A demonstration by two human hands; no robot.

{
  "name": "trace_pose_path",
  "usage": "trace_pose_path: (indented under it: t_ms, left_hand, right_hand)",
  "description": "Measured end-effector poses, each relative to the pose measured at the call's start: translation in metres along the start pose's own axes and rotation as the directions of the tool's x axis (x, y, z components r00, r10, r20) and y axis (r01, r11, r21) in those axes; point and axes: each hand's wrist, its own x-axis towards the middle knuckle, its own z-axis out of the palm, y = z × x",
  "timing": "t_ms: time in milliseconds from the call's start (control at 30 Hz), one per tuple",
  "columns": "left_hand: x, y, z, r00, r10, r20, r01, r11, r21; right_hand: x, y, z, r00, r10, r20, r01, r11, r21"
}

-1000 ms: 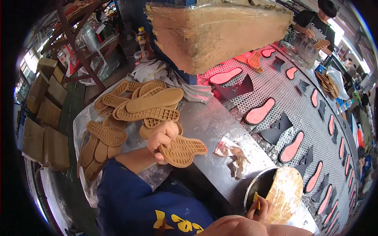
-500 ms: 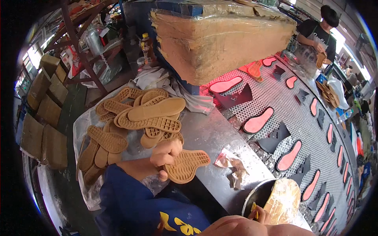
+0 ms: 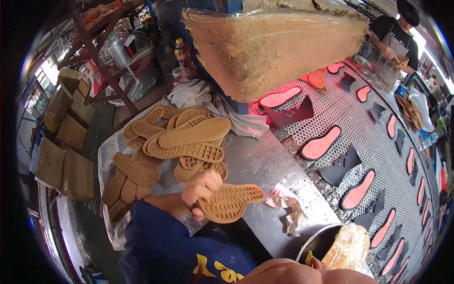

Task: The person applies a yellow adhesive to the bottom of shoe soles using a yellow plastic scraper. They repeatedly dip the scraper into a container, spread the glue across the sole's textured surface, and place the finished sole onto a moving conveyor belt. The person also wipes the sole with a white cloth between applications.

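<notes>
My left hand (image 3: 204, 191) is closed on the heel end of a tan shoe sole (image 3: 231, 203), whose ribbed, grid-patterned face is turned up. A reddish line runs along the rim at its toe end. At the lower edge my right hand (image 3: 318, 265), partly hidden by my forearm, grips a thin yellow handle (image 3: 309, 258). The working end of that tool cannot be seen. It is beside a round pot (image 3: 308, 240), across which lies a pale, film-covered board (image 3: 349, 244). Left of the held sole, more tan soles (image 3: 189, 137) are heaped on the metal table (image 3: 257, 161).
A crumpled paper scrap (image 3: 292, 210) lies near the pot. Beyond, a perforated conveyor (image 3: 347, 113) carries pink insoles (image 3: 321, 143) and black cut pieces (image 3: 341, 165). A large cardboard-covered box (image 3: 279, 52) overhangs it. Grey cloth (image 3: 227, 113) drapes beside the soles. A co-worker (image 3: 395, 40) stands far right.
The whole view has shifted slightly, so the scene sits further right. My left hand keeps its hold on the sole; the right hand has sunk a little lower by the pot.
</notes>
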Motion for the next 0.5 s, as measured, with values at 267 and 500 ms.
trace_pose_path:
  t_ms: [267,500]
  left_hand:
    - [0.005,0.002,-0.012,1.000,-0.004,-0.018,0.004,1.000,0.013]
    - [0.011,-0.006,-0.006,0.982,-0.075,0.175,0.098,0.987,-0.125]
  right_hand:
    - [-0.004,0.008,-0.003,1.000,0.003,-0.009,-0.003,1.000,0.007]
    - [-0.004,0.010,-0.010,0.997,-0.049,0.058,0.051,0.998,-0.028]
